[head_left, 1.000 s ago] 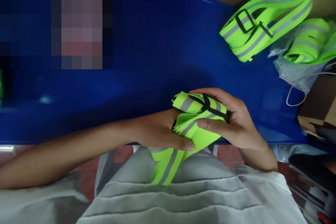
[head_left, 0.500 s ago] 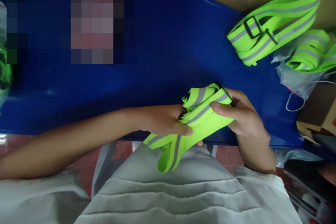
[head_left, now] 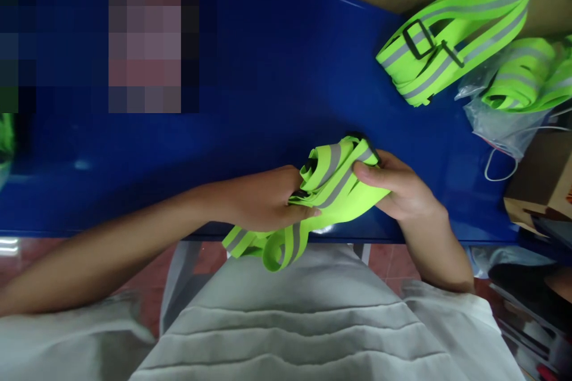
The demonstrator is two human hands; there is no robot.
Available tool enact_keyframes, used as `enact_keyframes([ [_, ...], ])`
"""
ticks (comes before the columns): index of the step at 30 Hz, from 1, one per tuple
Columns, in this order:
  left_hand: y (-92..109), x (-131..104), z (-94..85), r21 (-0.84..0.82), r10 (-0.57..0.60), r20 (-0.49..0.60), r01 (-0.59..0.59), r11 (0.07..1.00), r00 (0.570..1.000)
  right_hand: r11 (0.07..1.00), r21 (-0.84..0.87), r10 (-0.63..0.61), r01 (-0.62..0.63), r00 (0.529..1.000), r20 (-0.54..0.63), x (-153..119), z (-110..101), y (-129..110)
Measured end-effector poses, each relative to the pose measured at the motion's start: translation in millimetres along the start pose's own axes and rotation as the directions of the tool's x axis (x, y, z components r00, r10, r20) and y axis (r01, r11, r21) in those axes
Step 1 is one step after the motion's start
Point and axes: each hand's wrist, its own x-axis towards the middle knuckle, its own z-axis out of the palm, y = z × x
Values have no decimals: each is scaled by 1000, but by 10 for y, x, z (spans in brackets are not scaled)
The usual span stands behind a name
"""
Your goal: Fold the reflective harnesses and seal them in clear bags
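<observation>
A folded bundle of neon-green strap (head_left: 342, 193) with grey stripes is held between both hands, over the near edge of the blue table (head_left: 268, 77). My left hand (head_left: 272, 199) grips its lower left part, thumb on top and the other fingers hidden under the folds. Around the upper right end is my right hand (head_left: 397, 181), its thumb pressed on the strap and its fingers behind. A black piece shows at the bundle's top end. Loose strap loops hang down at the lower left, above the grey shirt.
Another green strap bundle (head_left: 429, 65) with black buckles lies at the back right. Beside it are rolled straps (head_left: 521, 77) on clear plastic bags (head_left: 504, 128) and a cardboard box (head_left: 538, 178). More green material (head_left: 6, 140) is at the left edge.
Both hands have shifted slightly left with the strap bundle. The hanging loops have moved left and up. The view has shifted a little.
</observation>
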Motion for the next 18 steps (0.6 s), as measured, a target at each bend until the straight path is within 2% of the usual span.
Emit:
enact_keyframes([
  [2, -8, -1, 17, -33, 59, 21, -58, 998, 998, 974, -185, -146, 128, 986, -86, 10, 19, 14],
  [3, -9, -1, 19, -46, 69, 23, -67, 997, 997, 931, -305, -255, 203, 956, -141, 14, 28, 23],
  [5, -8, 0, 16, -64, 39, 0, -39, 997, 999, 773, -553, -482, 311, 855, -192, 17, 42, 39],
  [7, -8, 3, 9, -67, -9, -42, 6, 998, 999, 575, -741, -629, 345, 766, -131, 3, 50, 45],
  [8, -7, 6, 7, -69, -24, -57, 20, 997, 998, 484, -802, -659, 349, 748, -72, -10, 55, 45],
  [10, 0, 17, 8, -90, -29, -64, 23, 996, 998, 346, -869, -639, 354, 767, 57, -44, 70, 43],
  [13, 29, 48, 19, -154, -10, -37, 4, 988, 999, 255, -908, -507, 333, 845, 168, -86, 122, 65],
  [15, 47, 72, 24, -182, 21, -19, -24, 983, 1000, 247, -920, -438, 304, 882, 174, -98, 165, 97],
  [18, 38, 89, 29, -213, 27, 10, -24, 977, 1000, 322, -907, -402, 273, 906, 130, -101, 207, 142],
])
